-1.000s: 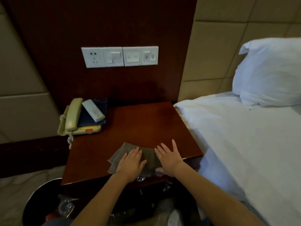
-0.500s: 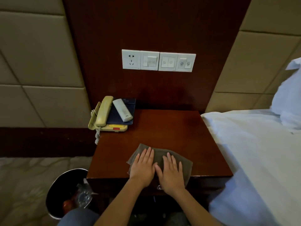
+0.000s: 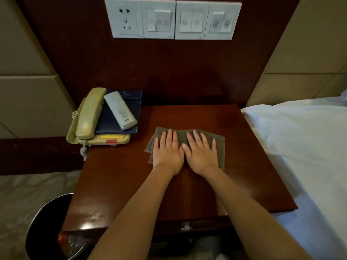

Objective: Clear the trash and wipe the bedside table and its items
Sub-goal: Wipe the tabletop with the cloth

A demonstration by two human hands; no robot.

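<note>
A grey-brown cloth [image 3: 219, 143] lies flat near the middle of the dark wooden bedside table [image 3: 131, 184]. My left hand [image 3: 167, 152] and my right hand [image 3: 201, 152] press on it side by side, palms down, fingers straight and pointing to the wall. At the table's back left stands a beige telephone [image 3: 88, 117]. A dark blue folder [image 3: 112, 119] lies across it, with a white remote control [image 3: 120, 109] on top.
A black waste bin [image 3: 43, 228] with crumpled plastic inside stands on the floor at the table's front left corner. A bed with a white sheet [image 3: 304, 147] borders the table on the right. A socket and switches [image 3: 172, 19] are on the wall panel behind.
Both hands have slid the cloth away from the front edge toward the middle of the table, and they now lie close together. The view has come nearer to the table.
</note>
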